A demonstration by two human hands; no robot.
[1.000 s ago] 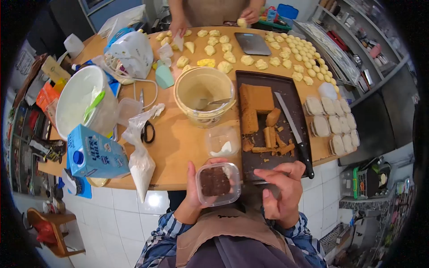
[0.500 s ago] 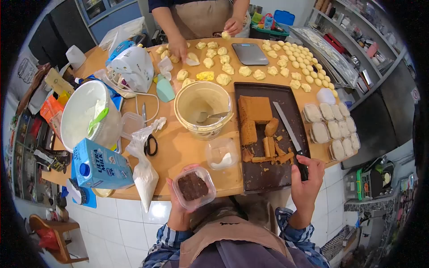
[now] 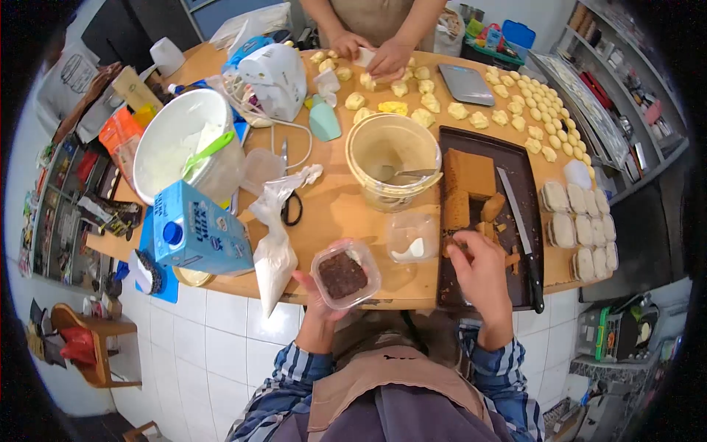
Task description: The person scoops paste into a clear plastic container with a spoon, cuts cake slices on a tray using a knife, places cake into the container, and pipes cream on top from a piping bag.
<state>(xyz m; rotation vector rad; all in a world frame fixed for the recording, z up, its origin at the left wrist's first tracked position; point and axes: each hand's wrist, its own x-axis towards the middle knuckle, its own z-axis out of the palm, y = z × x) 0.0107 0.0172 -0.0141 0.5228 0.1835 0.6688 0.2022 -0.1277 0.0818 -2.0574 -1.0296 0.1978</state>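
Observation:
My left hand (image 3: pixel 325 303) holds up a small clear plastic tub (image 3: pixel 361 296) from its left side and below. Dark brown cake (image 3: pixel 342 275) fills its bottom. Over the dark baking tray (image 3: pixel 482 140), my right hand (image 3: pixel 482 269) pinches at the cut cake, thumb and fingers closed on a brown piece that is mostly hidden. Behind it stands a larger block of brown cake (image 3: pixel 471 171), with loose cut pieces (image 3: pixel 492 208) beside it. The bread knife (image 3: pixel 524 228) lies along the tray's right side, its black handle over the near edge.
Left of the tray are a tub with a white smear (image 3: pixel 412 239), a cream bucket (image 3: pixel 394 195), a filled piping bag (image 3: pixel 276 258), scissors (image 3: pixel 293 210) and a milk carton (image 3: pixel 202 232). Lidded tubs (image 3: pixel 582 221) stand right. Across the table, another person's hands (image 3: pixel 387 60) handle dough.
My right hand has let go of the knife and moved left to the cake pieces. The knife now lies on the tray. My left hand still holds the tub. The view has shifted left.

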